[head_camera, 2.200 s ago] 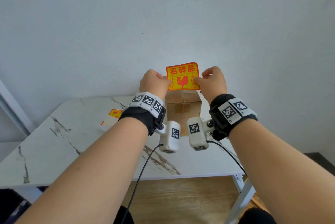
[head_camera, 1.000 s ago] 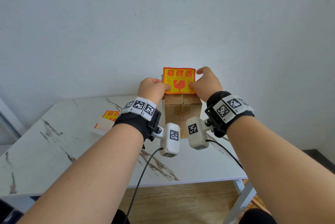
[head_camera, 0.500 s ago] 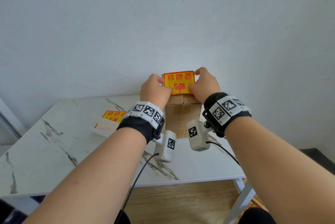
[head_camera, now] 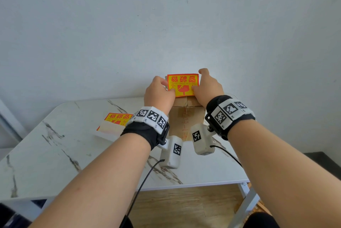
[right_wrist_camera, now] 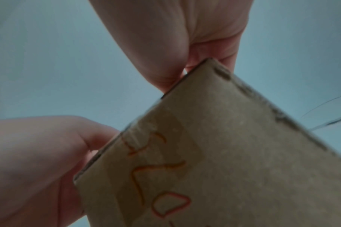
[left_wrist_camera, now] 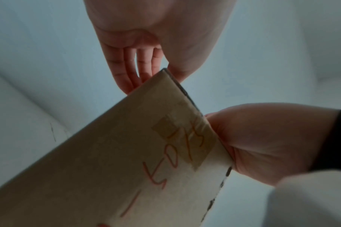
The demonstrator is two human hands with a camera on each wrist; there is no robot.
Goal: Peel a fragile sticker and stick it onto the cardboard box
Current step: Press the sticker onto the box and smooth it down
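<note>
The orange and yellow fragile sticker (head_camera: 183, 84) lies tilted over the top of the upright cardboard box (head_camera: 184, 120), printed side towards me. My left hand (head_camera: 168, 89) pinches its left edge, thumb on the face. My right hand (head_camera: 198, 83) pinches the right edge, with the index finger raised behind the top corner. In the left wrist view my left hand (left_wrist_camera: 160, 67) straddles the box (left_wrist_camera: 127, 153) corner, and my right hand (left_wrist_camera: 263, 145) sits at the other corner. The right wrist view shows my right hand (right_wrist_camera: 187, 67), the box (right_wrist_camera: 224, 153) and my left hand (right_wrist_camera: 39, 153). The sticker is hidden in both wrist views.
A sheet of more fragile stickers (head_camera: 115, 122) with white backing lies on the marble table (head_camera: 55, 154), left of the box. A plain wall stands close behind the box. Below the table's front edge is the wooden floor (head_camera: 184, 207).
Both hands have brought the sticker down from above the box to its top, and it now leans flatter over the top face.
</note>
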